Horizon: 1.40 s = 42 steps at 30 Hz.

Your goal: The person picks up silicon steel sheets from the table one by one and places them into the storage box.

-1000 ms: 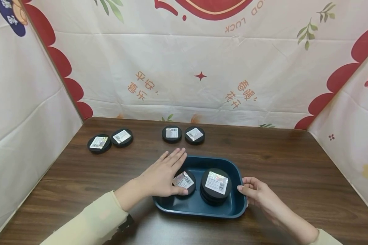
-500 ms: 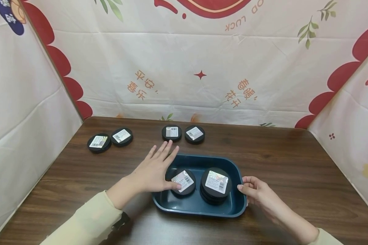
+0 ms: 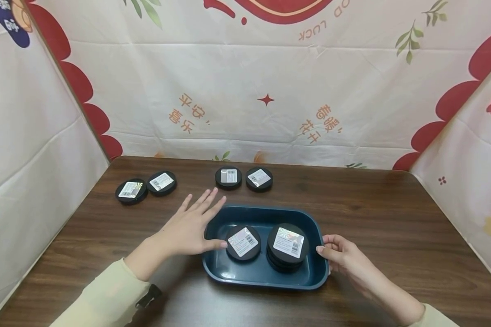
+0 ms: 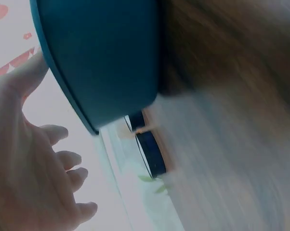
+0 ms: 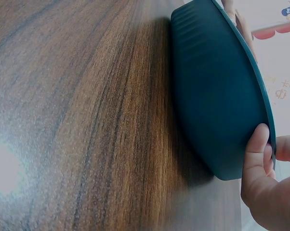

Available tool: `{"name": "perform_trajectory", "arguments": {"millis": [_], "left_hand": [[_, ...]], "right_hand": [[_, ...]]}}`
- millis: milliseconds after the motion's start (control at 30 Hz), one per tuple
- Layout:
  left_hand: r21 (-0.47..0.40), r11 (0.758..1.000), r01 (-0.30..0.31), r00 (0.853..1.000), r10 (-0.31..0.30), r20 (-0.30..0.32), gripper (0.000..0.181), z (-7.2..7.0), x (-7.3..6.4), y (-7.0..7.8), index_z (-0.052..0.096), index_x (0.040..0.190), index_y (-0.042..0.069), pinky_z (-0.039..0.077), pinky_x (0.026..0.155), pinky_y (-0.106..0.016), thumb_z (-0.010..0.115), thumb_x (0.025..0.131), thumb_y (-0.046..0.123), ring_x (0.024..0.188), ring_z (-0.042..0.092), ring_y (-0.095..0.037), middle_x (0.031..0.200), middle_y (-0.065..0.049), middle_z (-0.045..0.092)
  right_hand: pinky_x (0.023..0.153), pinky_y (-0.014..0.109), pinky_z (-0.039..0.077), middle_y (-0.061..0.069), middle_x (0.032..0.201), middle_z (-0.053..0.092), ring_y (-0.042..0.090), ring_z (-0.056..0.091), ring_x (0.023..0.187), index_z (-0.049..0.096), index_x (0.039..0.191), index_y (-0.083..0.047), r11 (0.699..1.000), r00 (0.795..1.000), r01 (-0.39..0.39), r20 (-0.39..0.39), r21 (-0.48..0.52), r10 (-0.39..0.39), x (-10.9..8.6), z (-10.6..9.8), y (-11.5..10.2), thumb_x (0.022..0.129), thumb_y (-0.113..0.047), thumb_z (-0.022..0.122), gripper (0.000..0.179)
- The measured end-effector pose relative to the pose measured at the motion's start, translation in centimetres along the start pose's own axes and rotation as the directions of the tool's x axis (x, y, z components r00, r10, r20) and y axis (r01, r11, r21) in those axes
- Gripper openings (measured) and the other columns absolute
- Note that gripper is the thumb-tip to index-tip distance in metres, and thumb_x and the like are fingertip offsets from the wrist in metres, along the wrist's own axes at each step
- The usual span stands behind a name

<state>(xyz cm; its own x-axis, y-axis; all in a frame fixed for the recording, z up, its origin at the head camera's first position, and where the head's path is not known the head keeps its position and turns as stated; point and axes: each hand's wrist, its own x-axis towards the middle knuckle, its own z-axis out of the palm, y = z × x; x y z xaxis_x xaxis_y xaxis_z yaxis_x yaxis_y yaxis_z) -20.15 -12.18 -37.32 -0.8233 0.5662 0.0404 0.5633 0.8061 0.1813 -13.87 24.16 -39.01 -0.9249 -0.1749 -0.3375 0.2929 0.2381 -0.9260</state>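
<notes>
Disc and disc stack sit in the blue tray, lower centre of the head view. We see the right hand pinching the tray's right side; the left hand, fingers spread, is at the left end, thumb just beside the disc.

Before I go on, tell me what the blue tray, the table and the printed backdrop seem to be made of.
Tray: probably molded plastic, smooth and semi-glossy, judging by its even color and soft highlights. Table: brown wood grain with a sheen; solid wood or laminate, can't tell. Backdrop: likely thin fabric, matte, showing fold creases.
</notes>
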Motion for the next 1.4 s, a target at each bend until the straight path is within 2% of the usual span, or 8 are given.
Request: {"name": "perform_trajectory", "arguments": {"millis": [267,567,767,1067,1400], "left_hand": [[-0.009,1.0,0.001,1.0,-0.001,-0.021,0.093,-0.1,-0.3,-1.1,0.021,0.149,0.016,0.003,0.11,-0.057,0.056,0.079,0.065,0.142,0.006,-0.025,0.155,-0.008,0.011],[-0.028,0.999,0.039,0.997,-0.04,-0.066,0.091,0.4,-1.4,-2.3,0.024,0.148,0.014,0.003,0.11,-0.058,0.059,0.08,0.062,0.142,0.011,-0.028,0.154,-0.005,0.017],[-0.045,0.998,0.051,0.994,-0.055,-0.095,0.09,0.4,-2.0,-3.3,0.024,0.148,0.013,0.004,0.11,-0.058,0.058,0.08,0.063,0.142,0.012,-0.027,0.154,-0.006,0.019],[-0.06,0.993,0.106,0.988,-0.112,-0.108,0.088,0.2,-2.5,-4.5,0.024,0.148,0.013,-0.001,0.111,-0.053,0.059,0.082,0.059,0.142,0.01,-0.025,0.153,-0.006,0.021],[-0.067,0.988,0.142,0.981,-0.149,-0.126,0.089,-0.2,-2.9,-5.8,0.025,0.147,0.009,0.002,0.111,-0.054,0.056,0.082,0.062,0.141,0.013,-0.027,0.151,-0.01,0.024]], "right_hand": [[0.063,0.03,0.051,0.009,0.089,0.053,0.017,0.056,0.071,0.031,0.121,0.012,1.0,1.0,0.008,-0.01,-0.01,-0.008,-0.2,-0.2,-0.1,0.093,-0.017,0.056,0.047],[0.061,0.029,0.05,0.007,0.089,0.052,0.015,0.054,0.07,0.028,0.124,0.013,1.0,1.0,0.015,0.017,0.0,-0.015,0.0,-0.1,-0.1,0.093,-0.017,0.055,0.05],[0.061,0.029,0.05,0.008,0.091,0.051,0.016,0.054,0.071,0.028,0.126,0.012,1.0,1.0,-0.001,0.006,0.0,0.001,0.0,0.1,-0.2,0.093,-0.016,0.055,0.052],[0.061,0.028,0.05,0.006,0.088,0.052,0.015,0.054,0.07,0.029,0.124,0.012,1.0,1.0,-0.004,-0.001,0.003,0.004,-0.1,0.0,0.1,0.093,-0.016,0.055,0.049],[0.061,0.029,0.05,0.008,0.091,0.052,0.016,0.054,0.072,0.029,0.124,0.012,1.0,1.0,-0.008,0.004,0.009,0.008,-0.1,0.0,0.2,0.093,-0.017,0.056,0.05]]}}
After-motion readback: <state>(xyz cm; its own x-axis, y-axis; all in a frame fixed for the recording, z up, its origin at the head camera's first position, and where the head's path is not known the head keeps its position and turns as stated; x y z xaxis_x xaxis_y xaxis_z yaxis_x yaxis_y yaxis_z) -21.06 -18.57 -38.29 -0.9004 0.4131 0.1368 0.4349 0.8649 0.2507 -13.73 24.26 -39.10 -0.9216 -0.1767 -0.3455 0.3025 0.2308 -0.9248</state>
